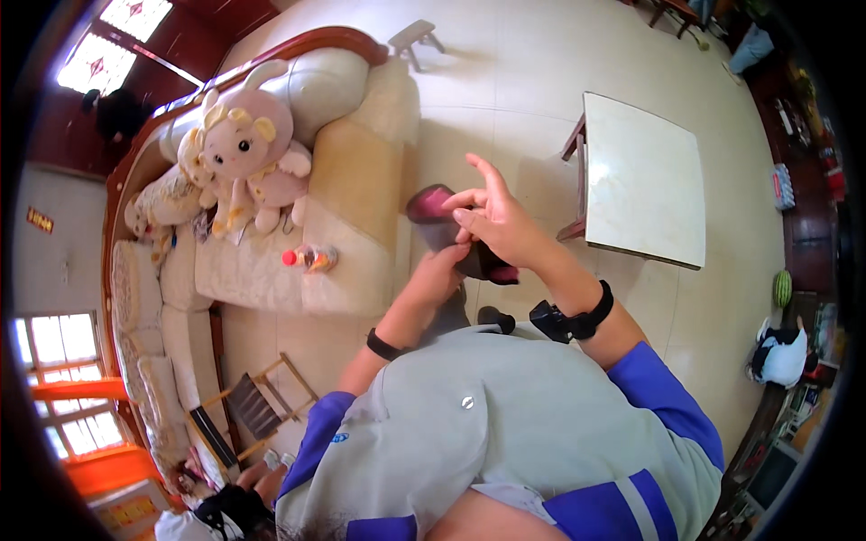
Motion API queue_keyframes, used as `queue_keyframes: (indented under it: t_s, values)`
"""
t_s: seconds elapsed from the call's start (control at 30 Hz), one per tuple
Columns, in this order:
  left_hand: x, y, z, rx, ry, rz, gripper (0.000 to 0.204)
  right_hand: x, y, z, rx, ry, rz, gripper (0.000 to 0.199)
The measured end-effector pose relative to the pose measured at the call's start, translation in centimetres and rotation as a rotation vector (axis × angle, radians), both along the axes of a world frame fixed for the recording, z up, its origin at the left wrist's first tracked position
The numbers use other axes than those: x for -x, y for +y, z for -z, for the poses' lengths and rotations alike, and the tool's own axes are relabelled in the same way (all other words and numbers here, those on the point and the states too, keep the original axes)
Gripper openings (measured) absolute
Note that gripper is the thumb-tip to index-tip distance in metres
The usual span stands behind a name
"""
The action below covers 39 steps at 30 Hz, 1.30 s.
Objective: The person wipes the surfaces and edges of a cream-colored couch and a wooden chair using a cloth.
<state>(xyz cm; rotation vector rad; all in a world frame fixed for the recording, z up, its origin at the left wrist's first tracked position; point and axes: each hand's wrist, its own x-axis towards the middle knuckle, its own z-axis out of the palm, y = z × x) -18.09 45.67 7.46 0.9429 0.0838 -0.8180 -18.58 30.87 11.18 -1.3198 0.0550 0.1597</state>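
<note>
From where I stand, the right hand (pixel 501 221) has its fingers fanned, the index finger (pixel 485 169) raised and the others curled loosely over a dark, shoe-like item with a pink lining (pixel 437 232). I can't tell whether its fingertips press on it or only hover close. The left hand (pixel 442 270) is closed around the item's middle from below; its far fingers are hidden.

The item is held in the air in front of the wearer, between the sofa and the table. Pink shows at both ends, and I can't make out whether it is one piece or two. I'd judge it light and fairly soft, likely to bend when squeezed, not slippery and hardly fragile; the firmest hold should be around the middle or along its edge.

Further out, a black band (pixel 383 345) circles the left wrist and a bulkier black wrist device (pixel 552 322) the right. To the left, a red-capped bottle (pixel 313 260) is on the cream sofa (pixel 253 279), near a plush rabbit (pixel 244 144). To the right is a low, white-topped table (pixel 645 180); beyond, a small stool (pixel 415 34).
</note>
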Motion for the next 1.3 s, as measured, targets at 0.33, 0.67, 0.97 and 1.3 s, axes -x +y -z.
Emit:
queue_keyframes:
  t_s: [0.33, 0.67, 0.97, 1.3]
  values:
    - [-12.0, -1.4, 2.0, 0.464, 0.097, 0.351, 0.055, -4.6, -2.7, 0.5, 0.795, -0.287, 0.233, 0.036]
    - [-23.6, -6.0, -2.3, 0.207, -0.105, 0.533, 0.040, -12.4, -6.4, -2.4, 1.298, -0.484, 0.418, 0.044]
    - [-29.7, -16.9, -4.6, 0.229, -0.067, 0.596, 0.040, -16.8, -13.9, -2.6, 1.215, -0.443, 0.696, 0.018]
    - [-34.1, -29.3, -3.1, -0.384, -0.760, 0.689, 0.032, -25.6, -27.0, 1.1, 0.388, -0.046, 0.774, 0.031]
